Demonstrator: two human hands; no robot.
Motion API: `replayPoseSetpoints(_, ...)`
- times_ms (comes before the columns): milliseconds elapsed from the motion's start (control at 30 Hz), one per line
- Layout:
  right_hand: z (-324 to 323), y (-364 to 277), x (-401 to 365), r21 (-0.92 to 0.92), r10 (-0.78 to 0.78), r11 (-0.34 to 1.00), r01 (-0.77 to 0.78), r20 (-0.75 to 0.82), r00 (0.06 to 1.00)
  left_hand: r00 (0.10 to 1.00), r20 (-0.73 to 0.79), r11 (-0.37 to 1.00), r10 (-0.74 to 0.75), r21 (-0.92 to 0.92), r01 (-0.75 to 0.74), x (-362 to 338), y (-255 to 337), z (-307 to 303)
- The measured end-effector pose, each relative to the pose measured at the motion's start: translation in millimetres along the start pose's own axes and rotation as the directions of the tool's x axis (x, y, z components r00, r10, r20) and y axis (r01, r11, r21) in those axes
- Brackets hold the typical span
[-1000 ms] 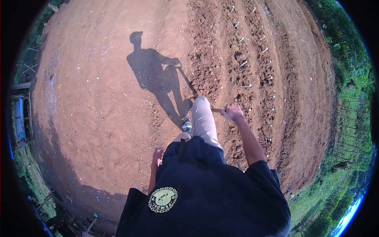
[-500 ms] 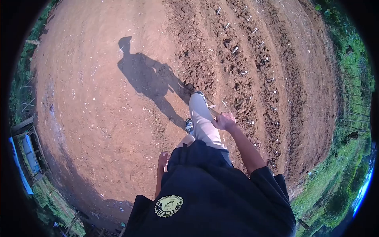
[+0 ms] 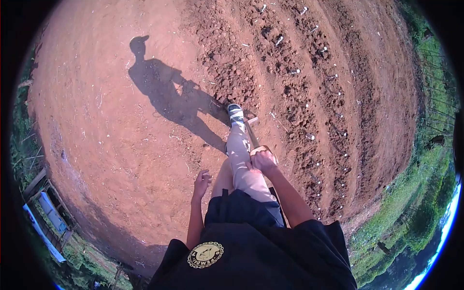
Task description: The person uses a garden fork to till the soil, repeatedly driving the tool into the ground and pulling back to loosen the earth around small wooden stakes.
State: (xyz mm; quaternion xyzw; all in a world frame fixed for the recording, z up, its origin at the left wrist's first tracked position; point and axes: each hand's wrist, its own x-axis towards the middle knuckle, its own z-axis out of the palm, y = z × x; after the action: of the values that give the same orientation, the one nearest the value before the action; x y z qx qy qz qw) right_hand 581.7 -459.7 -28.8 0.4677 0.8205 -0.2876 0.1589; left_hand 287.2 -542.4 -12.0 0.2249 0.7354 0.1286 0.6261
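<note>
My right hand [image 3: 264,161] is closed around a wooden tool [image 3: 252,135] beside my right thigh. Its shaft runs forward past my shin, and a short pale crosspiece shows near the far end; I cannot make out what kind of tool it is. A tan, rounded part shows by the fingers. On the other side, my left hand [image 3: 203,181] hangs in the air by my left leg, fingers loosely bent and apart, holding nothing. Below both hands are my light trousers [image 3: 238,150] and a dark striped shoe [image 3: 235,112] planted on the soil.
Tilled rows of clumped brown soil [image 3: 302,113] lie to the right, with several short pale sticks [image 3: 295,72] standing in them. Smoother reddish ground [image 3: 96,159] spreads to the left, crossed by my shadow [image 3: 166,92]. Green growth and a fence [image 3: 437,101] border the right.
My left hand has swung forward and up. My right hand and the wooden tool have shifted left in view, and the forward shoe now shows fully. The rows have slid nearer.
</note>
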Motion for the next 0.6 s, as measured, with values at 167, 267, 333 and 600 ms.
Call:
replayPoseSetpoints(167, -40.9, -9.2, 12.9, 0.088, 0.147, 0.981, -0.171, 0.225, 0.963, 0.994, -0.081, 0.995, 0.075, -0.066, -0.080, -14.5, -16.9, -18.9)
replayPoseSetpoints(267, -18.7, -3.1, 17.6, 0.058, 0.173, 0.982, -0.181, 0.127, 0.977, 0.995, -0.102, 0.998, 0.017, -0.053, -0.023, -24.3, -44.4, -33.9)
replayPoseSetpoints(333, -27.0, -8.4, 12.6, 0.025, 0.132, 0.991, -0.132, 0.016, 0.991, 0.991, -0.112, 0.997, -0.072, -0.043, 0.067, -40.8, -78.4, -40.5)
replayPoseSetpoints(600, -62.9, -20.2, 14.4, -0.004, 0.205, 0.978, -0.209, 0.220, 0.954, 0.962, -0.148, 0.963, -0.228, -0.183, 0.200, -95.4, -181.2, -27.1)
